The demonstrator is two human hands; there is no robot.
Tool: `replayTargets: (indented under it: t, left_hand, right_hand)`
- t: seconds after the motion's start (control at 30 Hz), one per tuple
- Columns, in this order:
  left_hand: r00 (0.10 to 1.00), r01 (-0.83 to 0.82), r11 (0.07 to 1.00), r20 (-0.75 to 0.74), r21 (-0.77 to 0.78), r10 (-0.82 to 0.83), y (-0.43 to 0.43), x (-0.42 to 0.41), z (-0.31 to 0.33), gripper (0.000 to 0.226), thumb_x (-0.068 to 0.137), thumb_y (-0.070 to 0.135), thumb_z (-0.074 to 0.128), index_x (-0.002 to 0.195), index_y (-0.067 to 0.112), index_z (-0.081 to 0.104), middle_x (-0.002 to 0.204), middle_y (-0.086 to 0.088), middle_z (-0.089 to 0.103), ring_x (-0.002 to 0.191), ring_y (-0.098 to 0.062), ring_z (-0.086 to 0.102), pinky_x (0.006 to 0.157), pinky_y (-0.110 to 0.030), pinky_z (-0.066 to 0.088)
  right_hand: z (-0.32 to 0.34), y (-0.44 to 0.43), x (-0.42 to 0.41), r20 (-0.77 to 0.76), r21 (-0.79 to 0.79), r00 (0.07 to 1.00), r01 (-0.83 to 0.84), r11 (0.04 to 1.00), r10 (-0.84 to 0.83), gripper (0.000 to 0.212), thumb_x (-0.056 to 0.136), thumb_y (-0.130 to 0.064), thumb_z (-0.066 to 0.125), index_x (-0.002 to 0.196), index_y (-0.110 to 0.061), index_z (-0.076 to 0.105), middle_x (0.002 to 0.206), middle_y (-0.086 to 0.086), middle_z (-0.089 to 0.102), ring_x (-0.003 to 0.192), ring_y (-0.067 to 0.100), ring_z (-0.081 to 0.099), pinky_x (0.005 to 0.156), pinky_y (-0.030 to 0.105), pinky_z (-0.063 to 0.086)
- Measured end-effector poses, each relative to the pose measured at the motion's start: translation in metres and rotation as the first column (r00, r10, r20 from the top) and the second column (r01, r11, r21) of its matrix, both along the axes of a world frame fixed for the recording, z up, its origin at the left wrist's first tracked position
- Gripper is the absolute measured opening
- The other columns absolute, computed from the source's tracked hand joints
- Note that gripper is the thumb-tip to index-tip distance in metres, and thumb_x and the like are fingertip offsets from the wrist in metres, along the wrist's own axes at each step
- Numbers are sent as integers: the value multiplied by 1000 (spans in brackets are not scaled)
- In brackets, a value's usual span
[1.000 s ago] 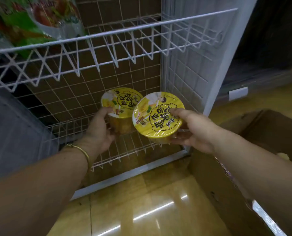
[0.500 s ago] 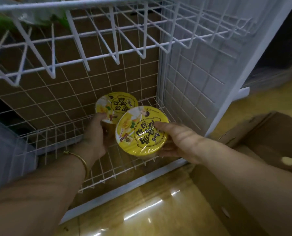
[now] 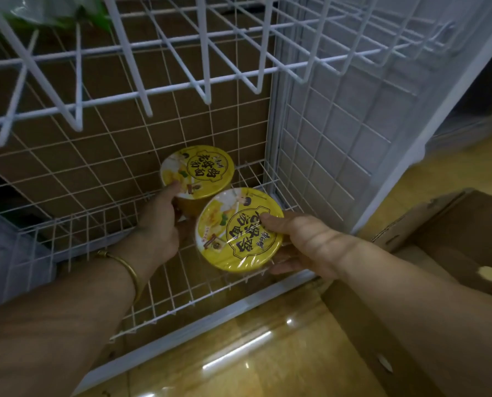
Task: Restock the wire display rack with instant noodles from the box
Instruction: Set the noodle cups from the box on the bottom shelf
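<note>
Two yellow instant noodle bowls are inside the bottom shelf of the white wire rack (image 3: 181, 285). My left hand (image 3: 159, 227) grips the far bowl (image 3: 199, 170) by its side, thumb on the lid's edge, near the back grid. My right hand (image 3: 305, 245) holds the near bowl (image 3: 239, 227), tilted toward me, thumb on its lid and fingers underneath, just above the shelf wires. Whether either bowl rests on the wires is unclear. The brown cardboard box (image 3: 451, 233) stands open at the right on the floor.
An upper wire shelf (image 3: 159, 53) hangs overhead with green packets (image 3: 53, 12) at its left end. The rack's right side grid (image 3: 333, 133) is close beside the near bowl. Glossy yellow floor (image 3: 239, 356) lies in front. A grey surface (image 3: 7, 253) is at the left.
Both hands have carried the bowls lower and deeper into the bottom shelf. The far bowl is now close to the back grid, and the view has moved nearer the rack.
</note>
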State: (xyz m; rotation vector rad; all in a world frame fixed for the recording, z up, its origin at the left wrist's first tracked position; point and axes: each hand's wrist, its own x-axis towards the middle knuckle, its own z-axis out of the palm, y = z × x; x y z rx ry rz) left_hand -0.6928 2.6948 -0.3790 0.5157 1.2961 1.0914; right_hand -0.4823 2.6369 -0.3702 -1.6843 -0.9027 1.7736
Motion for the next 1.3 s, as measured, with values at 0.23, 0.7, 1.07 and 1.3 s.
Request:
replayTargets:
  t: [0.23, 0.7, 1.07, 1.3]
  left_hand:
    - [994, 81, 997, -77, -1, -81, -3, -1, 1, 29, 100, 42, 48, 103, 20, 65, 104, -9, 69, 93, -26, 66, 83, -40, 52]
    - [882, -61, 984, -453, 165, 130, 0, -22, 7, 26, 85, 46, 60, 94, 23, 70, 103, -8, 73, 93, -29, 71, 82, -51, 58]
    - [875, 284, 911, -470, 298, -119, -40, 58, 64, 15, 88, -3, 63, 86, 11, 68, 73, -13, 61, 63, -22, 58, 46, -24, 48]
    - [791, 538, 802, -484, 260, -374, -87, 135, 68, 9, 88, 1, 67, 94, 8, 70, 77, -12, 68, 66, -17, 66, 54, -26, 53]
  right_hand:
    - [-4, -2, -10, 108, 25, 992, -69, 997, 66, 35, 94, -48, 61, 112, -17, 61, 110, 7, 71, 97, 21, 68, 75, 42, 62]
    - [3, -18, -7, 150, 130, 988, -39, 991, 19, 67, 84, -50, 70, 139, -14, 53, 131, 11, 62, 98, 26, 70, 80, 43, 62]
    - [31, -48, 45, 143, 250, 988, 16, 968, -53, 10, 94, -22, 68, 102, -16, 65, 91, 6, 68, 82, 20, 66, 72, 35, 61]
    - [40, -87, 111, 144, 232, 982, 90, 969, -125, 10, 95, -19, 66, 99, -11, 61, 87, 13, 61, 73, 21, 59, 54, 27, 54]
